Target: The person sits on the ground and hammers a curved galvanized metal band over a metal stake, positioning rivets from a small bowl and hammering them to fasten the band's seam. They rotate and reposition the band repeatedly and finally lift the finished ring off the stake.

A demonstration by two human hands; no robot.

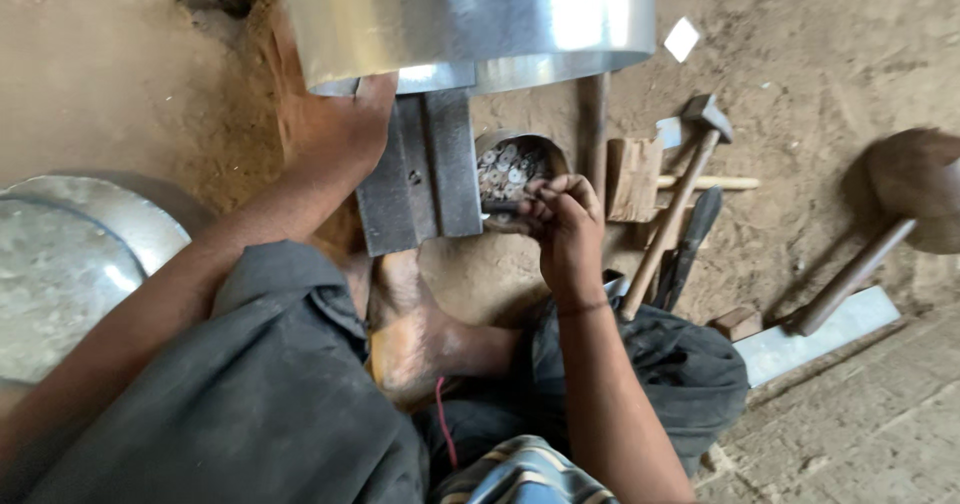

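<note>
Left hand pressed flat against rim of large shiny sheet-metal drum, fingers curled under its lower edge and mostly hidden; grip looks firm but exact closure not visible. Drum resting on dark iron stake, directly right of left fingers. Judged: thin sheet, light for its size, stiff but dentable, smooth and slippery, raw edge likely sharp; best held at rolled lower rim, palm outside, fingers under.

Right hand pinched closed on small dark piece, probably a rivet, tip showing just left of fingertips. Tiny, hard, easy to drop; needs thumb-and-forefinger pinch on shank. Small bowl of round metal bits just above right fingers, touching distance. Drum rim above and left of right fingers, apart.

Wooden block and hammer right of right fingers, near, untouched. Mallet well apart, far right. Round metal lid far left of left arm, on dirt floor.
</note>
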